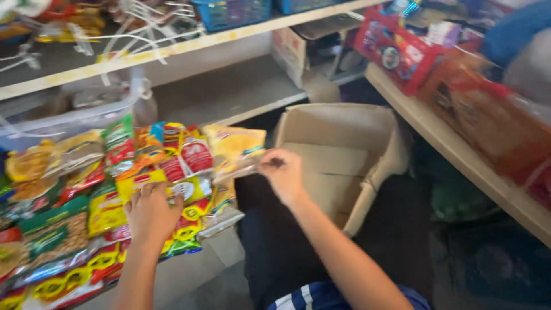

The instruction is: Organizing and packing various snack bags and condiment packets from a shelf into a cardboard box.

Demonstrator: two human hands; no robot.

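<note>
Dark trousers and a striped hem sit closest, below my forearms. My left hand (150,213) lies flat, fingers curled on a heap of snack packets (86,201) piled along the table's (178,275) near edge. My right hand (282,174) pinches a clear yellow packet (232,150) at the heap's right end, beside an open cardboard box (344,155).
</note>
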